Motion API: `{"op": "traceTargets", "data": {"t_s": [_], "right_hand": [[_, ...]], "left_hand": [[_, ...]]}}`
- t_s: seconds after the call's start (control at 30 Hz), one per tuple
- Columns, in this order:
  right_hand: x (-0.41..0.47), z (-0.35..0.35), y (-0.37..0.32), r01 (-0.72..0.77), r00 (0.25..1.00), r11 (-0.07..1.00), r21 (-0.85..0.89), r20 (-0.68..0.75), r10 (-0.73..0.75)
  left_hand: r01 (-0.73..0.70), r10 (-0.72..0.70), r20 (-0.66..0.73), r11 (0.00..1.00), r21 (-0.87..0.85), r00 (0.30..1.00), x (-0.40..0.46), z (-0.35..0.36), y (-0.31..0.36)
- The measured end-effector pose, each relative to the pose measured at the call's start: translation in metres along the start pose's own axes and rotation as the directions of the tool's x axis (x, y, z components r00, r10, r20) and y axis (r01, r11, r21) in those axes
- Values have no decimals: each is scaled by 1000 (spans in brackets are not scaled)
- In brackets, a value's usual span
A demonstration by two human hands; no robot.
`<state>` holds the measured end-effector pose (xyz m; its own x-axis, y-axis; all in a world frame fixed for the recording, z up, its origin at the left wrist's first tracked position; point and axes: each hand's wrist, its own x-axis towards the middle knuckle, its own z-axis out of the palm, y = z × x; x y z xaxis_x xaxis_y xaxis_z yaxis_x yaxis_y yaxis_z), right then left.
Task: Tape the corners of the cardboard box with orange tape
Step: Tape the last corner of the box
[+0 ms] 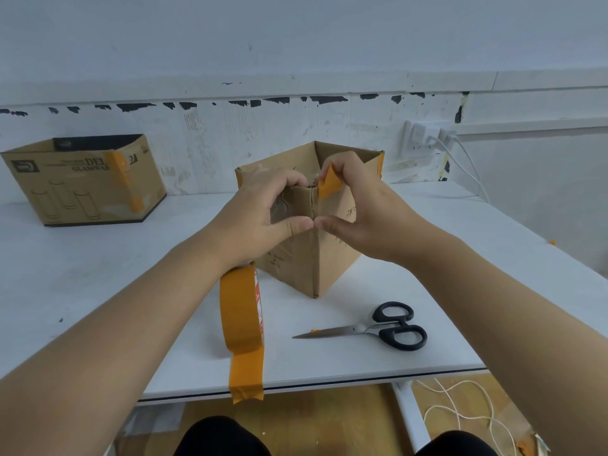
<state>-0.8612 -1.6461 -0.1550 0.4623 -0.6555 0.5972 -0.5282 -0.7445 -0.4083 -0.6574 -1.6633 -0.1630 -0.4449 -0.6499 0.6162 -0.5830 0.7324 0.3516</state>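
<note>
Head view: both hands, left hand (263, 209) and right hand (355, 205), pinch cardboard box (332, 255) near corner, orange tape strip (329, 185) half-stuck; risk wrinkling if pressed unevenly.

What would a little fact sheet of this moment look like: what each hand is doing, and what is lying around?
box: open-topped cardboard box on the white table, near corner facing the camera
tape piece: orange piece at the top of that corner, partly stuck, upper end lifted
left hand: left hand grips the box's top edge, thumb on the corner seam
right hand: right hand pinches the tape piece
tape roll: roll stands upright, loose end hanging over the table edge
scissors: scissors closed, right of the roll
second box: printed box far left, orange tape on one corner
</note>
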Motion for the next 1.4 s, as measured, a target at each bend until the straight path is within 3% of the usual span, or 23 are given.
{"op": "traceTargets", "data": {"t_s": [0.23, 0.53, 0.6, 0.7, 0.77, 1.0, 1.2, 1.4], "right_hand": [[-2, 2, 3, 31, 999, 997, -73, 12, -30], [-4, 3, 3, 9, 1000, 1000, -20, -12, -9], [-3, 1, 2, 25, 1000, 996, 89, -18, -23], [-3, -7, 0, 14, 1000, 917, 398, -29, -3], [-1, -10, 0, -3, 1000, 900, 435, -21, 13], [8, -18, -11, -84, 990, 938, 336, -75, 116], [6, -31, -36, -125, 973, 975, 182, -170, 156], [-11, -38, -54, -123, 985, 985, 122, -104, 136]], "left_hand": [[-10, 10, 0, 1000, 29, 1000, 0, 1, -2], [-4, 4, -4, 999, 43, 1000, 0, 1, 0], [-14, 14, 5, 998, 57, 1000, 1, -1, 1], [-8, 6, 32, 998, 62, 999, 1, -5, 3], [6, -9, 51, 998, 61, 999, 1, -6, 6], [106, -99, 155, 994, -36, 983, 3, -21, 16], [42, -54, -133, 995, -92, 990, 3, -24, 44], [-2, -16, -163, 993, -114, 986, -5, -29, 67]]}}
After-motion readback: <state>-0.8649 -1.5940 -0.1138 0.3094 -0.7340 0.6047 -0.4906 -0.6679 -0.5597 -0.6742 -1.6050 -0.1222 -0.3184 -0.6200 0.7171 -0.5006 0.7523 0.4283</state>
